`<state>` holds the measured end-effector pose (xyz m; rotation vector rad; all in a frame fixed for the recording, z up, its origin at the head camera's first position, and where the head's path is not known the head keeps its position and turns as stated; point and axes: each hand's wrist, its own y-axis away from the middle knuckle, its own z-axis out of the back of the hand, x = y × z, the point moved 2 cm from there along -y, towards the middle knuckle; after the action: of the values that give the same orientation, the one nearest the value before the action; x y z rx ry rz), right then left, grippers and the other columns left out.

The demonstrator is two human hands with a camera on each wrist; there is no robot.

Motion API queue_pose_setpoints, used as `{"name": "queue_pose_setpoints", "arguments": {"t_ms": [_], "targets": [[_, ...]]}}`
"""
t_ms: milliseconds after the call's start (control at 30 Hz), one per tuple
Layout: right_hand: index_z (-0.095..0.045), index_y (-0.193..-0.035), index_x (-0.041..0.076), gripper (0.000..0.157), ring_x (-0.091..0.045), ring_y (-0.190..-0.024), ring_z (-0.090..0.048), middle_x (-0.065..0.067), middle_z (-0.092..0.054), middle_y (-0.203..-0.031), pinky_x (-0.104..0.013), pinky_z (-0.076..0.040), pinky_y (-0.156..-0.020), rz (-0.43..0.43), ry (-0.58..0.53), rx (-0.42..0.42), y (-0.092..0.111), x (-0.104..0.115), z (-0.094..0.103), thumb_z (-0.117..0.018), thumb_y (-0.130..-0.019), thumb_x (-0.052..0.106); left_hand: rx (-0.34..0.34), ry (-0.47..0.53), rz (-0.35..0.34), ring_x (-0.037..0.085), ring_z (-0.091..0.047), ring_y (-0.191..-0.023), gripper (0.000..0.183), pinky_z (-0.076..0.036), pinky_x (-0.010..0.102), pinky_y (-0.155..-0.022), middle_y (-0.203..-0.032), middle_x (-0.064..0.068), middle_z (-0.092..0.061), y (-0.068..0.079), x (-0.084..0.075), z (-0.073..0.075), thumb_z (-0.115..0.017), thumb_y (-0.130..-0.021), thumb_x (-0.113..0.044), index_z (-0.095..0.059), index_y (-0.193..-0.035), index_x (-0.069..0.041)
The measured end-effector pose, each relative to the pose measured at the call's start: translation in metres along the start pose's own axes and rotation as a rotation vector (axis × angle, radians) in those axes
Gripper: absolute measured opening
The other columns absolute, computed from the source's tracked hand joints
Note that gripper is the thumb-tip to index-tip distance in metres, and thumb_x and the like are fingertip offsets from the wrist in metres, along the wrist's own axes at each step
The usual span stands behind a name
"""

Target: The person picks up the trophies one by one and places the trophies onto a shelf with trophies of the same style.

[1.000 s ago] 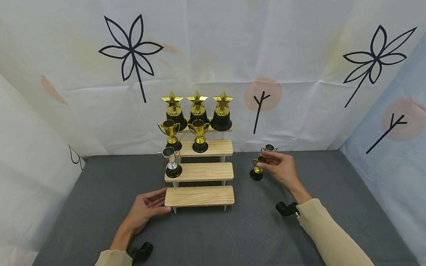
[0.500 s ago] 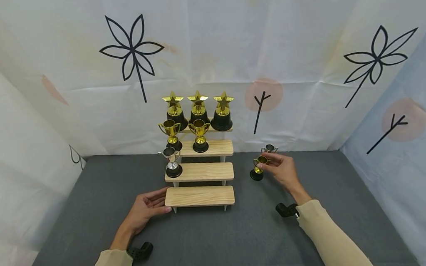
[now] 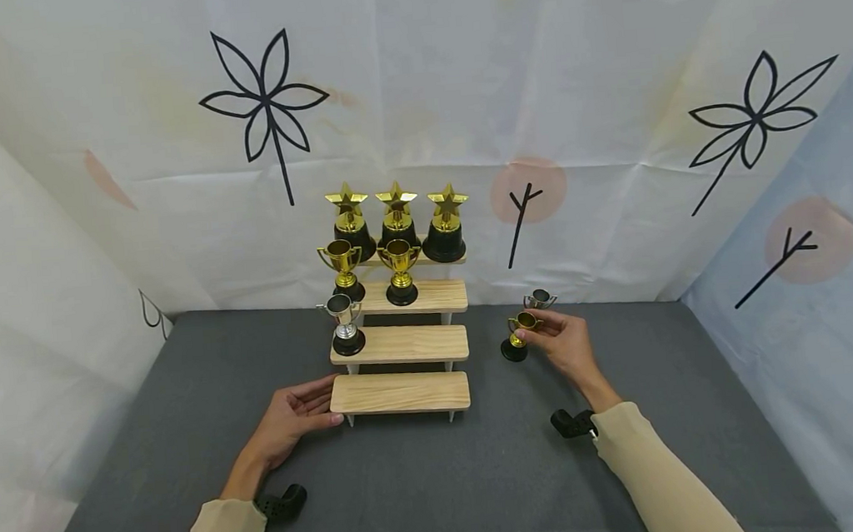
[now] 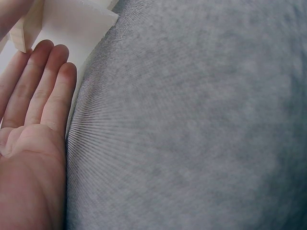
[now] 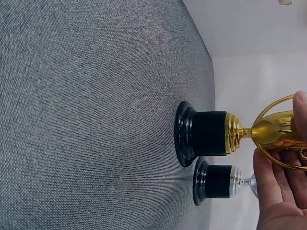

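Note:
My right hand point(image 3: 566, 344) pinches the bowl of a small gold trophy cup point(image 5: 273, 132) between thumb and fingers. Its black base is at the grey cloth, right of the stand; whether it touches, I cannot tell. Just behind stands a silver trophy cup point(image 3: 540, 297), partly hidden by the hand. My left hand point(image 3: 286, 426) rests with straight fingers against the left end of the stepped wooden stand point(image 3: 399, 392), thumb near the lowest step's front corner. A silver cup point(image 3: 343, 323) is on the second step from the bottom, at its left end.
Two gold cups point(image 3: 399, 272) stand on the third step, at left and middle. Along the top step are three gold star trophies point(image 3: 446, 223) on black bases. Grey cloth point(image 3: 444, 490) covers the table, with a patterned white cloth wall point(image 3: 411, 67) close behind the stand.
My right hand shifts very slightly at the gold trophy cup, which stays where it was. The left hand and the stand keep still.

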<state>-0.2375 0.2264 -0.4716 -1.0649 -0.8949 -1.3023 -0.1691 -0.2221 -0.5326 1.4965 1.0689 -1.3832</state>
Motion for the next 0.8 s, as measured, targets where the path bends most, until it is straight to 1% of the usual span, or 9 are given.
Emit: {"name": "queue_pose_setpoints", "arguments": {"t_ms": [267, 467, 667, 800], "targets": [[-0.067, -0.128, -0.006, 0.046, 0.001, -0.094, -0.069, -0.026, -0.068, -0.121, -0.017, -0.060, -0.081, -0.005, -0.035, -0.019, 0.000, 0.001, 0.001, -0.082, -0.085, 0.003, -0.004, 0.003, 0.006, 0.011, -0.061, -0.122, 0.080, -0.052, 0.029, -0.102, -0.147, 0.035, -0.043, 0.000, -0.001, 0.000, -0.082, -0.079, 0.007, -0.040, -0.147, 0.014], [-0.067, -0.129, -0.004, 0.047, 0.002, -0.093, -0.068, -0.028, -0.067, -0.122, -0.018, -0.060, -0.081, -0.003, -0.036, -0.017, 0.001, 0.005, 0.002, -0.082, -0.086, 0.007, -0.006, 0.009, 0.011, 0.011, -0.060, -0.122, 0.082, -0.052, 0.030, -0.103, -0.147, 0.035, -0.043, 0.000, -0.001, 0.000, -0.083, -0.079, 0.006, -0.040, -0.147, 0.014], [-0.065, -0.132, -0.003, 0.049, 0.001, -0.096, -0.068, -0.027, -0.066, -0.125, -0.019, -0.060, -0.083, -0.001, -0.039, -0.004, 0.004, 0.012, 0.004, -0.082, -0.087, 0.010, -0.009, 0.006, 0.012, 0.010, -0.061, -0.122, 0.081, -0.052, 0.030, -0.102, -0.147, 0.035, -0.043, 0.000, 0.000, 0.000, -0.083, -0.079, 0.006, -0.040, -0.148, 0.014], [-0.065, -0.133, -0.002, 0.051, 0.003, -0.097, -0.067, -0.026, -0.065, -0.127, -0.017, -0.059, -0.084, 0.003, -0.038, 0.003, 0.007, 0.019, 0.005, -0.082, -0.088, 0.011, -0.003, 0.009, 0.007, 0.010, -0.061, -0.122, 0.080, -0.052, 0.030, -0.103, -0.147, 0.035, -0.043, -0.001, 0.001, 0.000, -0.082, -0.080, 0.007, -0.040, -0.148, 0.014]]}}
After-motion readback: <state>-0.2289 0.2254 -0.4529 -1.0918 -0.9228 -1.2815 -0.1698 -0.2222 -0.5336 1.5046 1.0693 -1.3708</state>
